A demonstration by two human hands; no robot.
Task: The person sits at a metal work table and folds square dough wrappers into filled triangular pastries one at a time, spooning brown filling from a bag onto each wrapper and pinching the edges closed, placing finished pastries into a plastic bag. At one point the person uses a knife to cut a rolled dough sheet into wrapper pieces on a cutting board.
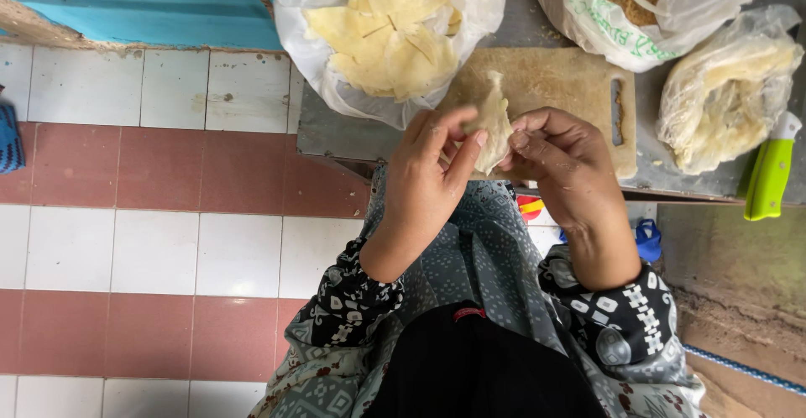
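Both my hands hold one pale folded piece of dough wrapper point(492, 120) above the near edge of a wooden cutting board point(561, 82). My left hand point(428, 175) pinches its left side between thumb and fingers. My right hand point(558, 162) grips its right side with curled fingers. Just beyond my left hand, an open white plastic bag point(336, 91) holds several cut triangular pastry sheets point(388, 36).
A bag of brown crumbs point(646, 7) and a clear bag of pale dough sheets point(726, 91) lie on the low grey table point(332, 133). A green-handled knife point(771, 170) rests at the right. Red and white floor tiles point(159, 216) spread left; a blue wall stands beyond.
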